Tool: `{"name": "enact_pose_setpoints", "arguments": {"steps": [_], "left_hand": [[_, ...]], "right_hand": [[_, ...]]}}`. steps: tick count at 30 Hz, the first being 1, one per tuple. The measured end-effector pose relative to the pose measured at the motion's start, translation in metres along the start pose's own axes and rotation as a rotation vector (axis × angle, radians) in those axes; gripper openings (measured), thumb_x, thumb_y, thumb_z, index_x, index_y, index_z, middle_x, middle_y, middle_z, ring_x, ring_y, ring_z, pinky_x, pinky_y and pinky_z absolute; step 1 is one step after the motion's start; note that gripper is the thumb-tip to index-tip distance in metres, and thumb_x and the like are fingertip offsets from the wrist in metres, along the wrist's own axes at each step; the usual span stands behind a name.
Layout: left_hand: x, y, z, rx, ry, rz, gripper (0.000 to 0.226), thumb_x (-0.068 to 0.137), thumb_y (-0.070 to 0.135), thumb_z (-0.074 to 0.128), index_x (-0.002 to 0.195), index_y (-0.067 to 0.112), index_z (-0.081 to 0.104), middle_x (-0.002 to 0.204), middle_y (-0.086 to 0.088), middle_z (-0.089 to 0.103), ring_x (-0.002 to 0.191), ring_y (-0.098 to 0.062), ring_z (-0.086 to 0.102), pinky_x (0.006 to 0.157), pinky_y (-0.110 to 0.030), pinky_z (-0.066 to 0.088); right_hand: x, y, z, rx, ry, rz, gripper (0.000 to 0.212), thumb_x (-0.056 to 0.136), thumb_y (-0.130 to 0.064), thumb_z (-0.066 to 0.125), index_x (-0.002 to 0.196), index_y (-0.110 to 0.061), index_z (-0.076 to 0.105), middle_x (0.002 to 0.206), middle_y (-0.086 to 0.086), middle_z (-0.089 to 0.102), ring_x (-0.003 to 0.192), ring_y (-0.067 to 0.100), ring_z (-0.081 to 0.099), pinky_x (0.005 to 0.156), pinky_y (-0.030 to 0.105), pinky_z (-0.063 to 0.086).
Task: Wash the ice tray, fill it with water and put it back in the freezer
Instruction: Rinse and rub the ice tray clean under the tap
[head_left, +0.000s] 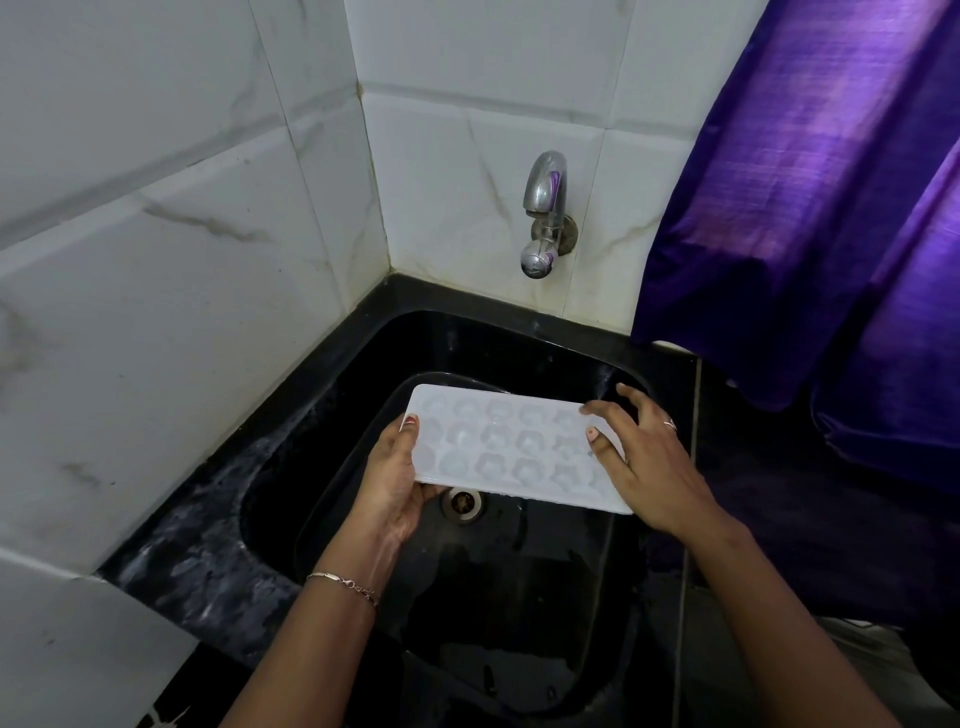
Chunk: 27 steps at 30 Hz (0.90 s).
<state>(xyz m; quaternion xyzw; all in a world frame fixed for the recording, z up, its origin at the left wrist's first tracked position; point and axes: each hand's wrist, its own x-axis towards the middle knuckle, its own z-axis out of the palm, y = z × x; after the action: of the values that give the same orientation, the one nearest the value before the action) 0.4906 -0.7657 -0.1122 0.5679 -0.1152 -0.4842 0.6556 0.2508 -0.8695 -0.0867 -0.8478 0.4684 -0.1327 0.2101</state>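
Black sink (332, 410), tap (543, 208) at 12 o'clock | ice tray (511, 447) above drain | left hand (397, 478) grips 9 o'clock end, right hand (639, 457) rests loosely at 3 | advice: centre cavities under spout, keep level.

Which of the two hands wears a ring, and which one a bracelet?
The right hand wears the ring, on a finger above the tray. The left hand has no visible ring; its wrist carries the bracelet.
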Motion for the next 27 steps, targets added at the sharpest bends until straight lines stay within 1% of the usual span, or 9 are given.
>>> {"name": "enact_pose_setpoints", "arguments": {"steps": [4, 7, 9, 10, 14, 18, 22, 24, 27], "left_hand": [[0.000, 0.000, 0.002, -0.003, 0.002, -0.004, 0.024, 0.102, 0.032, 0.043, 0.112, 0.020, 0.062, 0.107, -0.005, 0.073, 0.092, -0.023, 0.071, 0.078, -0.046, 0.057], [-0.002, 0.001, 0.006, -0.006, -0.004, -0.012, 0.026, 0.103, 0.032, 0.043, 0.116, 0.019, 0.061, 0.110, -0.006, 0.072, 0.095, -0.024, 0.071, 0.079, -0.046, 0.058], [-0.003, 0.001, 0.008, -0.010, -0.011, -0.015, 0.029, 0.102, 0.032, 0.043, 0.120, 0.017, 0.059, 0.112, -0.007, 0.071, 0.098, -0.026, 0.070, 0.081, -0.046, 0.057], [-0.003, 0.002, 0.009, -0.012, -0.013, -0.016, 0.029, 0.102, 0.032, 0.043, 0.121, 0.017, 0.059, 0.113, -0.008, 0.071, 0.098, -0.026, 0.070, 0.081, -0.046, 0.058], [-0.002, 0.003, 0.013, -0.004, 0.006, -0.027, 0.031, 0.102, 0.032, 0.043, 0.125, 0.015, 0.057, 0.115, -0.009, 0.070, 0.098, -0.026, 0.070, 0.075, -0.042, 0.059], [-0.002, 0.002, 0.014, -0.001, 0.012, -0.031, 0.032, 0.102, 0.032, 0.043, 0.126, 0.014, 0.055, 0.116, -0.010, 0.069, 0.099, -0.027, 0.069, 0.078, -0.045, 0.058], [-0.004, 0.003, 0.015, 0.004, -0.006, -0.016, 0.027, 0.103, 0.031, 0.041, 0.117, 0.016, 0.059, 0.109, -0.008, 0.071, 0.092, -0.024, 0.071, 0.080, -0.045, 0.058], [-0.005, 0.003, 0.015, 0.008, -0.010, -0.014, 0.026, 0.103, 0.031, 0.041, 0.114, 0.017, 0.059, 0.108, -0.007, 0.071, 0.093, -0.024, 0.071, 0.082, -0.046, 0.057], [-0.006, 0.002, 0.013, 0.004, 0.000, -0.028, 0.027, 0.103, 0.031, 0.041, 0.117, 0.016, 0.058, 0.110, -0.008, 0.070, 0.095, -0.026, 0.070, 0.085, -0.048, 0.056]], "right_hand": [[0.002, -0.009, -0.003, -0.078, -0.019, -0.046, 0.046, 0.093, -0.060, 0.031, 0.128, -0.039, 0.051, 0.155, 0.005, 0.025, 0.143, 0.025, 0.021, 0.110, 0.048, 0.029], [0.003, -0.014, 0.000, -0.140, 0.006, -0.065, 0.057, 0.089, -0.070, 0.022, 0.125, -0.039, 0.054, 0.152, 0.004, 0.031, 0.138, 0.023, 0.033, 0.110, 0.046, 0.029], [0.003, -0.016, 0.001, -0.158, 0.007, -0.044, 0.065, 0.088, -0.073, 0.016, 0.125, -0.038, 0.056, 0.151, 0.002, 0.033, 0.132, 0.021, 0.043, 0.111, 0.045, 0.027], [0.003, -0.017, 0.003, -0.167, 0.008, -0.035, 0.068, 0.087, -0.073, 0.013, 0.125, -0.037, 0.056, 0.151, 0.001, 0.034, 0.131, 0.021, 0.044, 0.111, 0.046, 0.026], [0.002, -0.020, 0.005, -0.177, 0.024, -0.013, 0.074, 0.086, -0.073, 0.010, 0.124, -0.034, 0.059, 0.149, 0.000, 0.037, 0.138, 0.023, 0.034, 0.112, 0.047, 0.023], [0.001, -0.020, 0.006, -0.170, 0.055, 0.001, 0.070, 0.088, -0.068, 0.008, 0.116, -0.033, 0.061, 0.144, 0.003, 0.041, 0.134, 0.025, 0.036, 0.111, 0.047, 0.025], [0.001, -0.023, 0.008, -0.194, 0.088, 0.004, 0.071, 0.091, -0.062, 0.005, 0.118, -0.027, 0.061, 0.143, 0.008, 0.042, 0.133, 0.026, 0.038, 0.109, 0.046, 0.029], [0.000, -0.023, 0.009, -0.185, 0.086, 0.001, 0.071, 0.091, -0.061, 0.005, 0.118, -0.027, 0.061, 0.145, 0.007, 0.040, 0.134, 0.026, 0.037, 0.110, 0.046, 0.026], [0.001, -0.020, 0.010, -0.159, 0.069, -0.013, 0.071, 0.091, -0.061, 0.004, 0.115, -0.030, 0.063, 0.147, 0.002, 0.037, 0.135, 0.023, 0.034, 0.112, 0.046, 0.018]]}}
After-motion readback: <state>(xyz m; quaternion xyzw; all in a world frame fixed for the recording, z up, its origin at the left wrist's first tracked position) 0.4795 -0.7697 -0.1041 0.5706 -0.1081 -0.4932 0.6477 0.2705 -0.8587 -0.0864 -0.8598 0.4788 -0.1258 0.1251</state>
